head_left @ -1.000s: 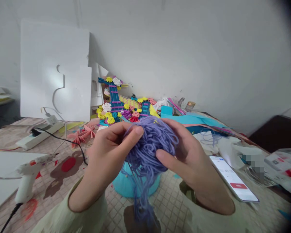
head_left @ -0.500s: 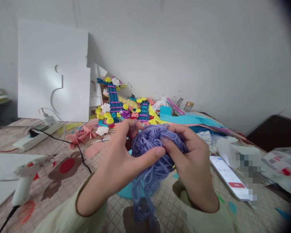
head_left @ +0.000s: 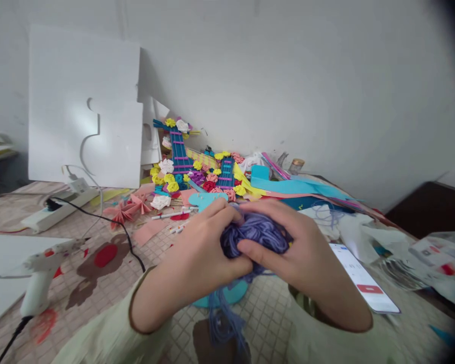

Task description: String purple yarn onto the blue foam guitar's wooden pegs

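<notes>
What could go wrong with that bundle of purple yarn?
The loose strands trailing from the purple yarn could tangle or snag. Being soft, the bundle might loosen if the left hand and right hand relax around it. The glue gun off to the left might burn on contact if hot, though I can't tell whether it is.

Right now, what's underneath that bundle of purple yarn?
Below the purple yarn, part of a turquoise piece shows against the patterned tabletop, with loose strands hanging in front. The left hand, right hand and yarn cover the rest, so its full shape can't be told.
</notes>
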`<state>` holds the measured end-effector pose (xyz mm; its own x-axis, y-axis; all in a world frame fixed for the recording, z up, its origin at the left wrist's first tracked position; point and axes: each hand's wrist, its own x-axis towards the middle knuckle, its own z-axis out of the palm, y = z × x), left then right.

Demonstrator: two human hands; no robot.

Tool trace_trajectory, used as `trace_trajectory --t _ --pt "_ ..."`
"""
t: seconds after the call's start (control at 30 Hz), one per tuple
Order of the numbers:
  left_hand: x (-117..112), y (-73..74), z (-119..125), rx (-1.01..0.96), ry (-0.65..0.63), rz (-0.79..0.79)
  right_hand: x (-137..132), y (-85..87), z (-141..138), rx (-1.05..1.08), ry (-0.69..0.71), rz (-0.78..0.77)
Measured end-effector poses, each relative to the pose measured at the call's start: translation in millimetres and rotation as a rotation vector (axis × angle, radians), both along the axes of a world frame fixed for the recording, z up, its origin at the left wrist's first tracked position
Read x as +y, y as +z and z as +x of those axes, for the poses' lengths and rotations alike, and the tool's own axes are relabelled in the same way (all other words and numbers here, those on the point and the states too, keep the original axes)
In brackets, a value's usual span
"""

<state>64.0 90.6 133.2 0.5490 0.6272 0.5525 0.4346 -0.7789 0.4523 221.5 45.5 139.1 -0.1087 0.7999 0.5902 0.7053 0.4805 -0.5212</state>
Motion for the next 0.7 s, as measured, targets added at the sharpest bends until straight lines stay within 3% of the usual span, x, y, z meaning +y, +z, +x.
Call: trace_trajectory --t 0.1,0.27,0.43,0.6,0.7 --pt "-2 2.2 -2 -0.009 -0.055 0.000 1 -0.8 4 0.002 -0.002 -0.169" --pt "0 5.3 -10 -0.014 -0.123 -0.041 0 1.6 3 0.237 0.017 -0.165" --pt "1 4.8 -14 -0.163 -0.165 -0.068 -2 3.9 0 0.434 0.081 -0.203" --pt "-3 7.4 -14 -0.213 -0.211 -0.042 -4 -2.3 -7 0.416 0.018 -0.012" --pt "-5 7.7 -11 -0.259 -0.174 -0.056 -5 -4.9 -12 0.337 -0.018 0.071"
